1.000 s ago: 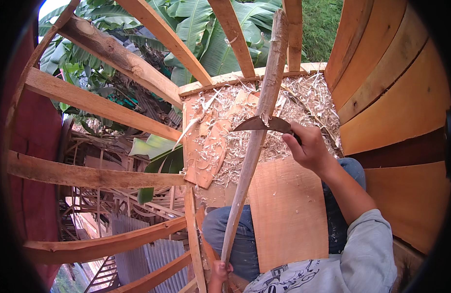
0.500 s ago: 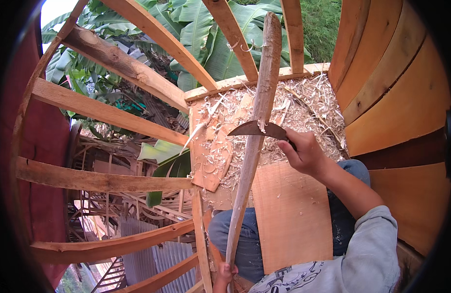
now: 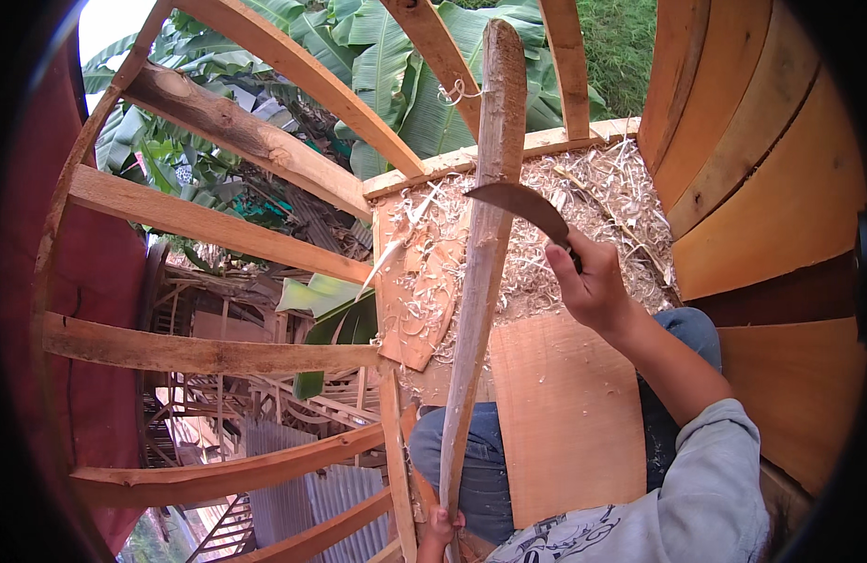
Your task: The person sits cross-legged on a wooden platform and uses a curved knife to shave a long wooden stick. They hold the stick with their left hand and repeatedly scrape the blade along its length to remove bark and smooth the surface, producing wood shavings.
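A long wooden pole (image 3: 480, 281) slants from my lap up past the far edge of the floor. Its lower end sits in my left hand (image 3: 442, 527), fingers wrapped round it. My right hand (image 3: 597, 281) grips the dark handle of a sickle (image 3: 529, 207), most of that handle hidden by the fingers. The curved blade reaches left, and its tip lies across the pole's upper half. A thin curl of shaving (image 3: 459, 92) hangs at the pole near its top. Over my thighs lies a flat wooden board (image 3: 569, 422).
Wood shavings (image 3: 583, 202) cover the floor beyond my knees, with a loose plank piece (image 3: 429, 319) among them. Wooden rails (image 3: 208, 357) stand on the left and far sides. A plank wall (image 3: 771, 216) rises on the right. Banana leaves (image 3: 396, 75) grow outside.
The sickle and my right hand have moved up along the pole and slightly right, and the blade is tilted more. The pole's top has shifted a little left. My left hand keeps its hold.
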A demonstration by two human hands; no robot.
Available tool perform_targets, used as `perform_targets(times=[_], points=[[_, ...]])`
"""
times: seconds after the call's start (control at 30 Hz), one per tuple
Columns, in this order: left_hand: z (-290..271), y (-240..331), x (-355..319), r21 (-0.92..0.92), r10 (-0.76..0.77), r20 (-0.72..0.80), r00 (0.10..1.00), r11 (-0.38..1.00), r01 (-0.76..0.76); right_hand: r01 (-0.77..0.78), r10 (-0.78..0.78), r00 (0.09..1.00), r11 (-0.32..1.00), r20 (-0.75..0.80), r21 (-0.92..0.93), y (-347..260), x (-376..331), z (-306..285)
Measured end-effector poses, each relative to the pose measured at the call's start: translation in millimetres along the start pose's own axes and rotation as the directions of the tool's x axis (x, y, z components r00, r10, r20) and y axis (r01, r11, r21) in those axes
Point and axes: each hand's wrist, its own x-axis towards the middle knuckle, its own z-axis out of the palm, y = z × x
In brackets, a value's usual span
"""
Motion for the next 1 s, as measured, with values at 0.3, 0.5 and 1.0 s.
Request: perform_targets(times=[0.3, 0.5, 1.0], points=[[8.5, 6.1, -5.0, 0.054, 0.021, -0.054, 0.998, 0.998, -0.018, 0.388, -0.29, 0.827, 0.915, 0.482, -0.115, -1.0, -25.1, 4.7], [8.6, 4.1, -4.9, 0.047, 0.019, -0.069, 0.997, 0.999, -0.016, 0.231, -0.2, 0.941, 0.969, 0.273, -0.084, 4.1, -13.5, 0.7], [12.3, 13.3, -6.7, 0.125, 0.052, -0.068, 0.996, 0.991, -0.044, 0.375, -0.277, 0.849, 0.916, 0.45, -0.144, 10.3, -19.5, -1.8]])
